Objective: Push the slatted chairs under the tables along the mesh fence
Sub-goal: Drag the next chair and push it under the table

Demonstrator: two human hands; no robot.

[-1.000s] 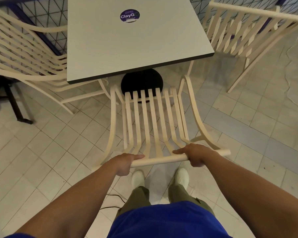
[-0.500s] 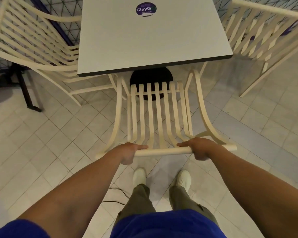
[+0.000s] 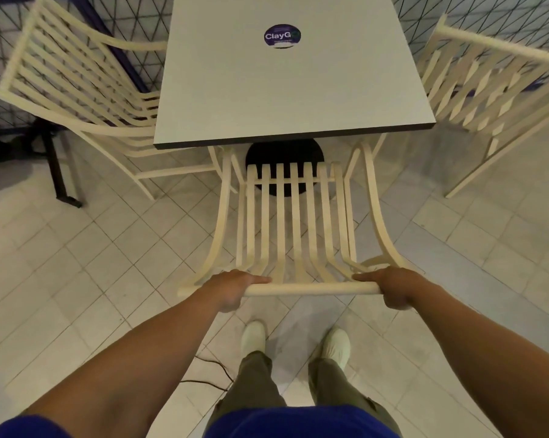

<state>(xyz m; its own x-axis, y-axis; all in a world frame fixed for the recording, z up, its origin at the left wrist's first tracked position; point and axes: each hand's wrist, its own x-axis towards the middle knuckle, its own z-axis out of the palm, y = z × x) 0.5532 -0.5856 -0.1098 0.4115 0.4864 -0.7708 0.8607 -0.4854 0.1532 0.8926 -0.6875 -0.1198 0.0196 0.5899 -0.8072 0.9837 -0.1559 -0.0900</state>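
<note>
Where the mesh fence (image 3: 1,42) runs along the far left, a cream slatted chair, the left chair (image 3: 77,80), is seen turned side-on, its seat partly tucked beneath the table (image 3: 286,99). Below it a dark metal leg (image 3: 57,172) stands on the tiled floor (image 3: 77,254). Nearer, the left hand (image 3: 232,289) is closed around the top rail of the middle chair (image 3: 295,216), thumb laid along the rail. This chair is faced squarely toward the table, its seat front just at the table's near edge and over the black round base (image 3: 284,153); how far it reaches under the top cannot be told for certain. On the grey tabletop a round purple sticker (image 3: 282,35) is read as "ClayG", the last character being unclear, with smaller print beneath too fine to read. A thin dark cable (image 3: 210,368) is seen on the floor beside two pale shoes (image 3: 254,338). At the rail's other end the right hand (image 3: 393,289) is wrapped around it, fingers curled under. Farther right, the right chair (image 3: 488,80) is set at an angle beside the table, against more fence.
</note>
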